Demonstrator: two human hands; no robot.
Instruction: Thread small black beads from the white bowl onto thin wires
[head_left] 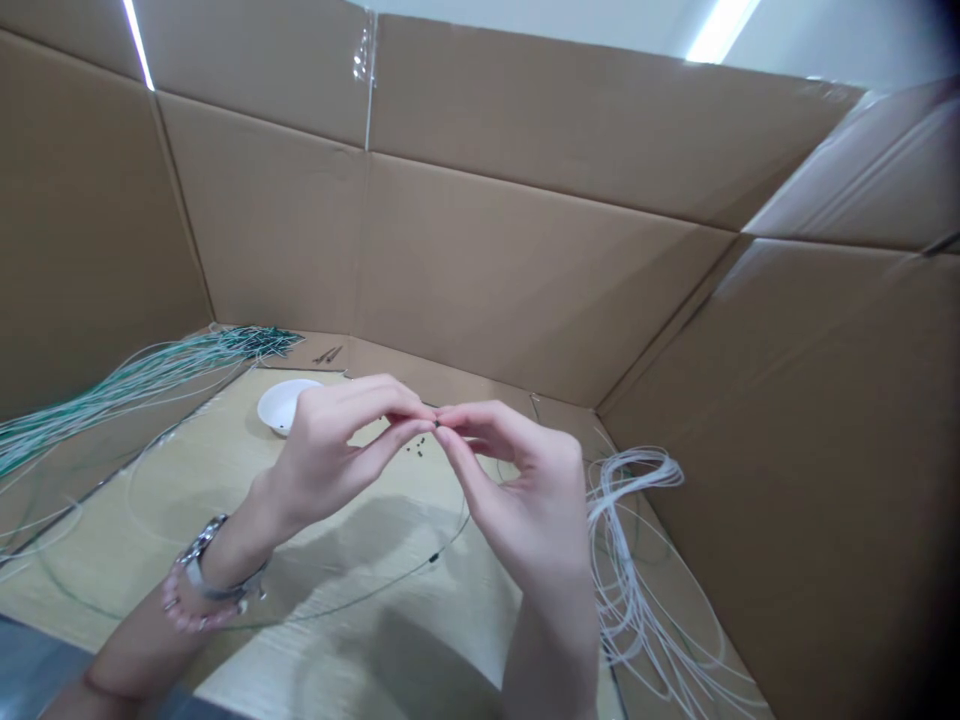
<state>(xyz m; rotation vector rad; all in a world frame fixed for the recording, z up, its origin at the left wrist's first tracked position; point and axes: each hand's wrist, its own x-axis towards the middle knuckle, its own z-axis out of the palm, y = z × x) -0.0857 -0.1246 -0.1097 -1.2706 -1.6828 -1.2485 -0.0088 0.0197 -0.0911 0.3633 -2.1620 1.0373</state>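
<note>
My left hand point(337, 450) and my right hand point(525, 490) meet fingertip to fingertip above the board, each in a pinch. Between the tips shows a tiny dark piece point(437, 424), mostly covered by the fingers. A thin greenish cable point(360, 600) curves over the board below and rises behind my right hand, where its end is hidden. It carries a small black sleeve-like part point(433, 557). Just under the fingertips, several tiny black pieces point(420, 450) lie scattered on the board. Behind my left hand stands a white bowl point(281, 402), partly covered by it.
The pale yellow board point(330, 660) lies within tall cardboard walls point(525, 280). A bundle of green and white cables point(165, 370) runs along the left edge. Looped white cables point(622, 560) lie at the right. Small tweezer-like tools point(328, 355) rest at the back.
</note>
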